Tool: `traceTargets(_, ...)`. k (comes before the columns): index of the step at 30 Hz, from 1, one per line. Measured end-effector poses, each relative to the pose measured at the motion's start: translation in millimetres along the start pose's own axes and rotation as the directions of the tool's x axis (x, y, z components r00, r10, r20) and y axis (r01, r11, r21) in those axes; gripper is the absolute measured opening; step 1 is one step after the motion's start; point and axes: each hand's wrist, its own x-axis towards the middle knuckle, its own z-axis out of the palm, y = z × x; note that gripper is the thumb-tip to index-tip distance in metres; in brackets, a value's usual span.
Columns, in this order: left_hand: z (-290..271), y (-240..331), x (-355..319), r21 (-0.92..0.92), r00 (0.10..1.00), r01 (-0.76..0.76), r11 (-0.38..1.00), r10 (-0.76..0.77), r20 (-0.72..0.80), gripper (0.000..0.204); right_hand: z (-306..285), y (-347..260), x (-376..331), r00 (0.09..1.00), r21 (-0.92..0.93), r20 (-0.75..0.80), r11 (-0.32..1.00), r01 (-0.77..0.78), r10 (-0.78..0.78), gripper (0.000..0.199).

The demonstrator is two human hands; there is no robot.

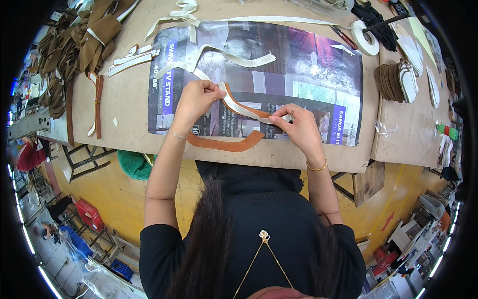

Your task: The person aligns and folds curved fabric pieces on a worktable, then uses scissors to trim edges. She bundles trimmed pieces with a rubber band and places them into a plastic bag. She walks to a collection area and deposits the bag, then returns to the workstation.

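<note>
A curved brown strip (259, 114), leather-like, lies over a printed cardboard sheet, with white tape (241, 108) running along its inner side. At the strip's upper left end, my left hand (199, 102) pinches the tape and strip between thumb and fingers. My right hand (298, 127) grips their right end in a closed pinch; its fingertips hide that end. Nearer to me lies a second curved brown strip (229, 145), partly beneath my left wrist. A loose length of white tape (241, 61) winds across the sheet beyond my hands.
The printed cardboard sheet (331, 74) covers the table's middle. Piled brown pieces (99, 37) fill the far left. To the right are a white tape roll (365, 38), red pens (344, 37) and stacked brown-and-white pieces (391, 82). The table's front edge (343, 162) runs below my wrists.
</note>
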Motion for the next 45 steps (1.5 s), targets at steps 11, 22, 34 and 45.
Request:
traceTargets(11,19,0,-25,0.342,0.890,-0.246,0.907,0.351,-0.292,0.024,1,-1,0,1.000,0.016,0.005,1.000,-0.019,0.019,0.021)
traceTargets(22,30,-27,-22,0.554,0.655,-0.444,0.704,0.677,-0.335,0.020,1,-1,0,1.000,-0.018,0.007,1.000,-0.010,0.010,0.021)
traceTargets(34,38,-36,-37,0.561,0.535,-0.666,0.491,0.839,-0.100,0.031,-2,1,1,0.998,-0.017,0.021,0.998,0.061,-0.060,0.020)
traceTargets(45,34,-41,-51,0.643,0.626,-0.636,0.427,0.772,0.107,0.049,-2,-5,7,0.992,0.147,0.108,0.985,-0.088,0.072,0.015)
